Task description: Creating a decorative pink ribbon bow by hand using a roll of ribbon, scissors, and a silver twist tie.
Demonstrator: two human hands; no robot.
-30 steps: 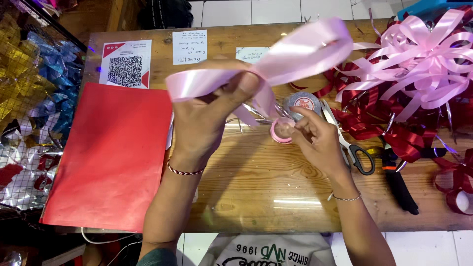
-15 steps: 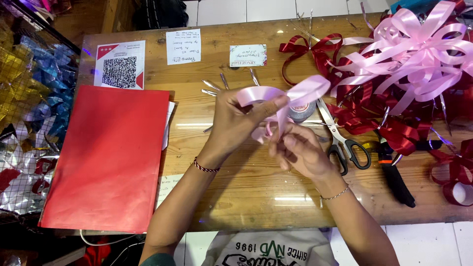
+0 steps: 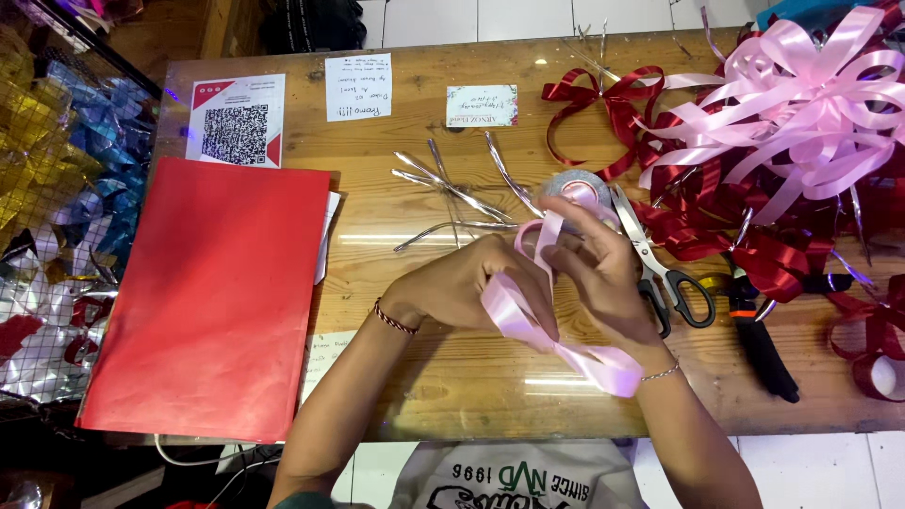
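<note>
Gift-wrap craft shop bench. Wooden table (image 3: 452, 377) has ribbon bows (image 3: 801, 94), scissors (image 3: 660, 269), red paper (image 3: 212, 302). Foil wrap in wire rack (image 3: 57, 188) alongside

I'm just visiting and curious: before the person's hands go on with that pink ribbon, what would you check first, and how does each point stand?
1. Glossy pink ribbon gripped by both hands: ok.
2. Left hand and right hand close together above the wooden table: ok.
3. Black-handled scissors within reach beside the right hand: ok.
4. Blades closed: ok.
5. Ribbon tail free of the red ribbon pile: ok.
6. Loop's fold tight: cannot tell.
</note>
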